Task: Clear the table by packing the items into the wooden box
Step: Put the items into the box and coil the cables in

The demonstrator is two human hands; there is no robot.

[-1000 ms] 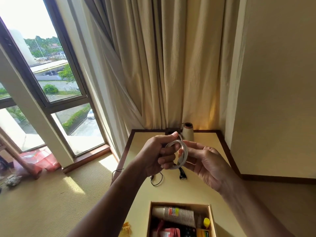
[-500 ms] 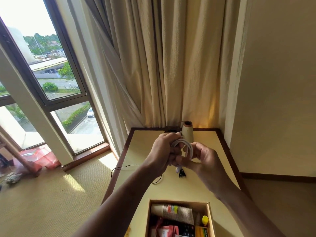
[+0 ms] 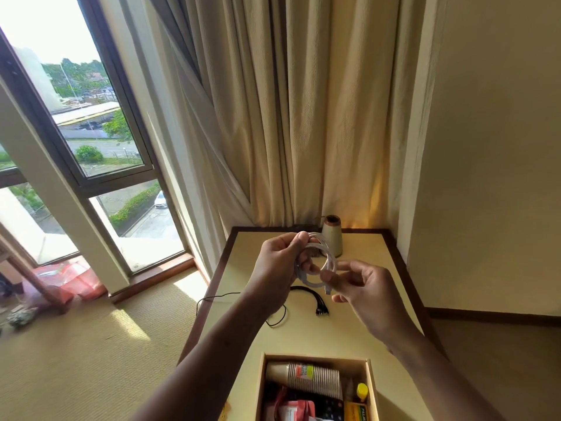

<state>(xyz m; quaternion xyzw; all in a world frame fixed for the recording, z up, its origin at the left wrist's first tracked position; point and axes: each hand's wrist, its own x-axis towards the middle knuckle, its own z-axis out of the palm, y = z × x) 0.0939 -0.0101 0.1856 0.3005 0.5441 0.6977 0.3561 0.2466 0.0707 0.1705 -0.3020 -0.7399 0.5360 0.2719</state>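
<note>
White cable point(image 3: 315, 262), wound in a few loops, is hanging in the air above the worktop point(image 3: 243, 338), behind the wooden box point(image 3: 315, 358) and in front of the cone spool point(image 3: 331, 237) that is standing at the far edge. I am holding it with both hands. My left hand point(image 3: 277, 270) is closing around the left side of the coil, with the thumb pressing on top of the loops. My right hand point(image 3: 365, 291) is more loose: thumb and first finger are pinching the right side of the coil near the free plug end, and the other fingers are spreading open and holding nothing.

What could go wrong, in my judgement: the loops are not tied, so if the right grip is letting go too early, the coil may spring open and the plug end may drop beside the wooden box and not inside it. The wooden box is also already quite full; a stack of paper cups point(image 3: 312, 379), a small yellow bottle point(image 3: 362, 391) and other packets are lying in it, so a loose coil may sit on top and slide out.

A black cable bundle point(image 3: 314, 300) and a thin black wire point(image 3: 274, 319) are still lying on the worktop behind the wooden box, under my hands, so the task is not finished.
</note>
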